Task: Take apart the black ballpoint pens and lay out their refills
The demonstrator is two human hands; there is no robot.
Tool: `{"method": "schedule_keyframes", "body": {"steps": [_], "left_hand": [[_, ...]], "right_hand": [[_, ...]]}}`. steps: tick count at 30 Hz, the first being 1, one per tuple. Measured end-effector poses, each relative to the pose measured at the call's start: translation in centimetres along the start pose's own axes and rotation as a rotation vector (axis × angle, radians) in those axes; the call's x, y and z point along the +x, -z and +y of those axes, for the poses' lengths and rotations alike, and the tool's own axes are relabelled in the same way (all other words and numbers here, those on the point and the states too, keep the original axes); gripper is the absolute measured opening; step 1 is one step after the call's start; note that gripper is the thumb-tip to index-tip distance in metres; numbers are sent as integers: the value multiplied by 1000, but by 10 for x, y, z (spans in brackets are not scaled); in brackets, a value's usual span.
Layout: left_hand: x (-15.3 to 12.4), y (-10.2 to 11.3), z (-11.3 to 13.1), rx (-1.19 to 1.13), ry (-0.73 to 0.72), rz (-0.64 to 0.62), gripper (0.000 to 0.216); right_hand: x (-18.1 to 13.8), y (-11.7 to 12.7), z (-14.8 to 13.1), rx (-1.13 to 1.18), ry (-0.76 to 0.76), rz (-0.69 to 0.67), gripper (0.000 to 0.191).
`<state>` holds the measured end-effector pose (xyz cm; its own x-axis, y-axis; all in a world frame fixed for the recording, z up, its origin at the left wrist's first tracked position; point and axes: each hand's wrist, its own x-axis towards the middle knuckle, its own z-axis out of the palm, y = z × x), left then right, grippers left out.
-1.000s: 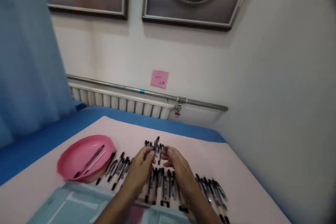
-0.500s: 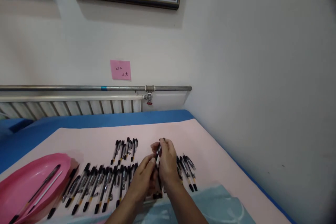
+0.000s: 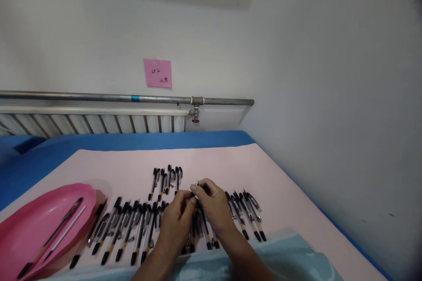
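Note:
My left hand (image 3: 176,224) and my right hand (image 3: 214,208) meet over a row of black pens (image 3: 132,228) lying side by side on a pink cloth (image 3: 263,171). Both hands pinch one small pen (image 3: 197,185), whose tip shows just above my fingers. A second short row of pens (image 3: 166,176) lies farther back. More pens (image 3: 245,210) lie to the right of my right hand.
A pink oval tray (image 3: 20,232) at the left holds a black pen and a white refill. A pale blue cloth (image 3: 290,263) covers the near edge. Behind are a blue mattress (image 3: 132,140), a radiator, a pipe and a pink sticky note (image 3: 157,73) on the wall.
The view has swung right and down; the tray slid to the left edge. My hands came together on the pen and lowered toward the pen row.

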<state>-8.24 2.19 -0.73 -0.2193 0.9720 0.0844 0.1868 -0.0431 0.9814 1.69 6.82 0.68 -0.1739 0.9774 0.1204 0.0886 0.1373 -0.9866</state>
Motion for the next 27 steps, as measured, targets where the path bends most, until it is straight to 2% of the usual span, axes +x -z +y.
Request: {"method": "schedule_keyframes", "body": {"steps": [4,8,13,16,19,24,27], "left_hand": [[-1,1,-3,100,-10,24,23],[0,0,-5,-24,26,-18,25],[-1,1,5,-378,325,-178,31],[-4,3,12,-546,462,-259,32],[-5,3,15,-610,473,-265,32],[-5,3,14,-588,455,-238,32],[-5,3,14,-571,466,-233,33]], "right_hand": [[1,0,4,51,-34,-28,19],[1,0,5,120,-35,-48,18],[0,3,3,286,-85,-98,15],[0,6,-2,397,-165,-190,13],[0,6,-6,397,-190,-227,18],[-4,1,-5,315,-109,-53,18],[-4,1,-4,427,-125,-112,17]]}}
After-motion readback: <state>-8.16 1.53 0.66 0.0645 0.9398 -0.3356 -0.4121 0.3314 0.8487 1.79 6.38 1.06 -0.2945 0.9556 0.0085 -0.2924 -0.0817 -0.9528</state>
